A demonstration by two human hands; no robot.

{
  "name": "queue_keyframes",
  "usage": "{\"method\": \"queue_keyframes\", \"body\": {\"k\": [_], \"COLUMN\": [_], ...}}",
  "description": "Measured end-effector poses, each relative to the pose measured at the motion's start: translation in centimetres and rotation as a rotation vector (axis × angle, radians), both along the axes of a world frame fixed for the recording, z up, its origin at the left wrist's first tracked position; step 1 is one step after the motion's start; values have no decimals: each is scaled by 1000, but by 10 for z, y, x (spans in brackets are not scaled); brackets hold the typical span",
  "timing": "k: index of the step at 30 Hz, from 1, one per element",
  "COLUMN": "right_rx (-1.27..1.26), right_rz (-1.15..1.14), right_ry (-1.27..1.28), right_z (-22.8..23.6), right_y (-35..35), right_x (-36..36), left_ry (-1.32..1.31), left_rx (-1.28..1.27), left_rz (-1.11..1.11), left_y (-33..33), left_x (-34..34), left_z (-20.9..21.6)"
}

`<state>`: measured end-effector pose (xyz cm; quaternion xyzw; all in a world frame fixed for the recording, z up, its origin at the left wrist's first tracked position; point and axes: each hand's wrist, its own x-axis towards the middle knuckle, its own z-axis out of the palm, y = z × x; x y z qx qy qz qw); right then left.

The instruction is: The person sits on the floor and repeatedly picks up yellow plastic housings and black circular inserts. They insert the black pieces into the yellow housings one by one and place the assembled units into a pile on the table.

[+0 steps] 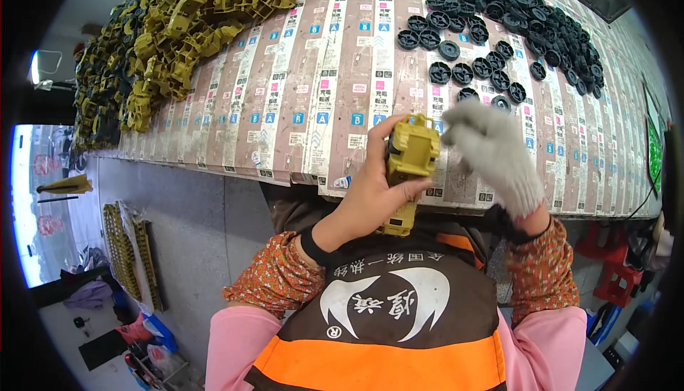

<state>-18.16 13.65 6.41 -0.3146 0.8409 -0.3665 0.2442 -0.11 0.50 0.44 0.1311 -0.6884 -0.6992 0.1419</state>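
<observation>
My bare left hand [367, 195] is closed round an olive-yellow plastic toy vehicle body [415, 152], held up just above the table's near edge. Part of the body shows below my thumb, and the rest is hidden by my fingers. In a pale knitted glove, my right hand [495, 156] is just right of the body, its fingers drawn together and somewhat blurred. Whatever is between those fingertips is too unclear to name. Several black toy wheels [441, 72] lie loose on the table beyond my right hand.
A large heap of olive-yellow plastic parts [167, 56], mixed with dark ones, covers the table's far left. More black wheels [548, 27] are piled at the far right. The table [285, 124] wears a printed paper covering. Red stools [616, 280] stand below at right.
</observation>
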Motion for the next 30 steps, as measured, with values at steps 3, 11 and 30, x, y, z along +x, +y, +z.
{"method": "queue_keyframes", "body": {"k": [3, 11, 30], "right_rx": [165, 34, -333], "right_rz": [-83, 155, 165], "right_ry": [465, 623, 31], "right_z": [-5, -36, -22], "right_y": [-4, -3, 5], "right_x": [-38, -41, 84], "left_ry": [32, 47, 224], "left_rx": [329, 714, 348], "left_rz": [98, 252, 528], "left_y": [-6, -34, -24], "left_x": [-5, -2, -10], "left_z": [1, 5, -4]}}
